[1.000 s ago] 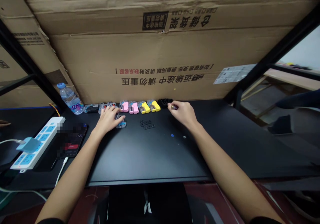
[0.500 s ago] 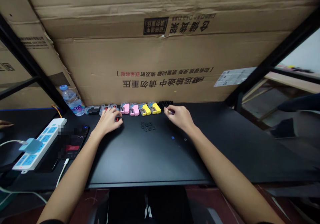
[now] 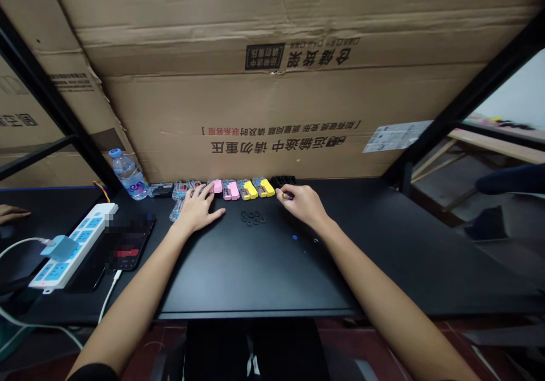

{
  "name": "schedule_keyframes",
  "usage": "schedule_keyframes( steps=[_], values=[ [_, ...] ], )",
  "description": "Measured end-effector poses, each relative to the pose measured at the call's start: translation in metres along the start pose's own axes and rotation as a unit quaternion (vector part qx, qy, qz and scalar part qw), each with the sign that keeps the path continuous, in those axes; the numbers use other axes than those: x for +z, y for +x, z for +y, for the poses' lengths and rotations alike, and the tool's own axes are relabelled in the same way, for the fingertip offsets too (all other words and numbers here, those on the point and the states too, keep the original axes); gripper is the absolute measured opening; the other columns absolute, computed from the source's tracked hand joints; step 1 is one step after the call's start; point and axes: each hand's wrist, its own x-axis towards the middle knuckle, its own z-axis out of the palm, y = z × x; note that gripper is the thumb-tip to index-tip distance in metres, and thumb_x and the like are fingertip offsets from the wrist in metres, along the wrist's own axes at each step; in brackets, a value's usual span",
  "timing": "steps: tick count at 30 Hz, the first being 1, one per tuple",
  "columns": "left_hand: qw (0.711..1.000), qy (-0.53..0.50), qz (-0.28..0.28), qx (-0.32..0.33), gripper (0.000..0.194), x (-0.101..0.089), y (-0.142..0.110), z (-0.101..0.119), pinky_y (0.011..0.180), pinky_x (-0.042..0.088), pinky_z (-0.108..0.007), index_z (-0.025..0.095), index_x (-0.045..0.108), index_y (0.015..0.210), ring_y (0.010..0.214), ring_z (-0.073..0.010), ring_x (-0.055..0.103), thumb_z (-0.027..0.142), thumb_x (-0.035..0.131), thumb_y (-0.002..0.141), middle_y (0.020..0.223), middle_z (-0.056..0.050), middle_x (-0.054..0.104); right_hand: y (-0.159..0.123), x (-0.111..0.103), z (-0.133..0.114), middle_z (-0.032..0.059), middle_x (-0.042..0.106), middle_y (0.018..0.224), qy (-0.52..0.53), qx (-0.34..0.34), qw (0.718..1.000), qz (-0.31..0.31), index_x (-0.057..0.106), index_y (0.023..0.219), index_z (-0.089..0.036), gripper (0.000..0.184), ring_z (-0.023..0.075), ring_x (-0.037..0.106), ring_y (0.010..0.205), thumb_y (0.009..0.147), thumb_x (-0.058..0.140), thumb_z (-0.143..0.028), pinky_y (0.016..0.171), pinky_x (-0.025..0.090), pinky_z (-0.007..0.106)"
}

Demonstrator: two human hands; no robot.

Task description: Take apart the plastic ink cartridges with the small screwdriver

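My left hand [image 3: 197, 209] lies palm down with its fingers spread. Its fingertips reach the first pink-and-clear plastic piece [image 3: 216, 186], whose left part they cover; whether they press on it I cannot tell. A clear casing [image 3: 175, 210] sits on the table beside that hand, in front of the row. In my closed right hand [image 3: 304, 204] is a small dark rod-like thing [image 3: 288, 196] with a brassy glint, mostly hidden by the fingers. Between the hands are another pink piece [image 3: 231, 190], two yellow ones [image 3: 257, 188] and several black rings [image 3: 252, 217].
Black parts [image 3: 283, 180] stand by the cardboard wall [image 3: 272, 103]. To the left are a water bottle [image 3: 130, 175], a phone [image 3: 135, 245] and a power strip [image 3: 76, 245]. A blue bit [image 3: 294, 237] lies on the black table [image 3: 255, 279]. Another person's hand [image 3: 12, 213] shows at far left.
My left hand has let go of a clear casing with a red part and moved right, its fingers spreading toward the pink piece. My right hand keeps its grip, nearly in place. The view shifted slightly.
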Motion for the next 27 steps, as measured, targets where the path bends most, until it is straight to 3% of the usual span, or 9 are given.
schedule_keyframes(
  steps=[4,8,13,16,18,20,23,27],
  values=[
    [0.991,-0.081,0.107,-0.005,0.033,-0.019,-0.001,-0.003,0.117,0.042,-0.056,0.024,0.071,0.130,0.141,-0.0362,0.052,0.029,0.061,0.099,0.155,-0.015,0.056,-0.001,0.000,-0.002,0.0057,0.071,0.067,0.003,-0.009,1.000,-0.002,0.069,0.070,-0.024,0.030,0.0201,0.061,0.059,0.092,0.055,-0.037,0.060,0.033,0.030],
    [0.958,-0.201,0.203,-0.034,0.022,-0.023,-0.003,-0.004,0.114,0.048,-0.045,0.026,0.071,0.115,0.131,-0.0269,0.060,0.024,0.052,0.104,0.136,-0.011,0.064,-0.003,-0.001,-0.009,0.0049,0.070,0.065,0.008,-0.018,1.000,-0.008,0.069,0.069,-0.024,0.028,0.0200,0.062,0.058,0.091,0.054,-0.034,0.059,0.033,0.030],
    [0.948,-0.265,0.173,0.015,0.020,-0.010,-0.005,0.014,0.115,0.049,-0.042,0.023,0.068,0.102,0.129,-0.0235,0.061,0.017,0.049,0.104,0.134,-0.011,0.062,-0.009,0.002,-0.029,0.0039,0.070,0.065,0.059,-0.063,0.996,-0.021,0.073,0.076,-0.024,0.029,0.0189,0.063,0.056,0.095,0.054,-0.034,0.059,0.037,0.030],
    [0.944,-0.286,0.155,0.055,0.019,-0.006,-0.007,0.029,0.113,0.052,-0.040,0.023,0.067,0.104,0.128,-0.0225,0.062,0.017,0.048,0.105,0.135,-0.012,0.061,-0.015,0.004,-0.043,0.0033,0.073,0.073,0.122,-0.104,0.987,-0.023,0.078,0.104,-0.024,0.027,0.0191,0.066,0.061,0.098,0.056,-0.037,0.064,0.045,0.029],
    [0.942,-0.294,0.138,0.085,0.021,-0.006,-0.009,0.038,0.111,0.054,-0.040,0.024,0.067,0.107,0.129,-0.0225,0.063,0.017,0.047,0.106,0.136,-0.012,0.060,-0.020,0.006,-0.049,0.0029,0.075,0.080,0.153,-0.127,0.979,-0.037,0.072,0.127,-0.024,0.035,0.0196,0.069,0.065,0.100,0.059,-0.041,0.068,0.049,0.029],
    [0.937,-0.302,0.124,0.122,0.022,-0.006,-0.011,0.044,0.108,0.056,-0.039,0.024,0.067,0.110,0.128,-0.0225,0.064,0.016,0.046,0.106,0.137,-0.012,0.060,-0.023,0.007,-0.053,0.0048,0.079,0.094,0.169,-0.145,0.973,-0.055,0.066,0.138,-0.025,0.042,0.0211,0.072,0.075,0.100,0.063,-0.043,0.074,0.053,0.031],
    [0.930,-0.315,0.106,0.159,0.023,-0.008,-0.012,0.048,0.107,0.057,-0.039,0.024,0.067,0.111,0.126,-0.0228,0.066,0.016,0.046,0.106,0.138,-0.011,0.060,-0.025,0.010,-0.053,0.0084,0.079,0.115,0.187,-0.159,0.966,-0.079,0.068,0.132,-0.026,0.035,0.0245,0.075,0.094,0.100,0.066,-0.041,0.084,0.055,0.034],
    [0.909,-0.376,0.131,0.123,0.013,-0.006,-0.011,0.048,0.109,0.057,-0.044,0.025,0.062,0.112,0.127,-0.0248,0.065,0.023,0.051,0.107,0.132,-0.012,0.064,-0.023,0.011,-0.048,0.0075,0.079,0.107,0.204,-0.153,0.963,-0.091,0.072,0.115,-0.024,0.024,0.0240,0.073,0.089,0.097,0.069,-0.040,0.078,0.055,0.033]
  ],
)
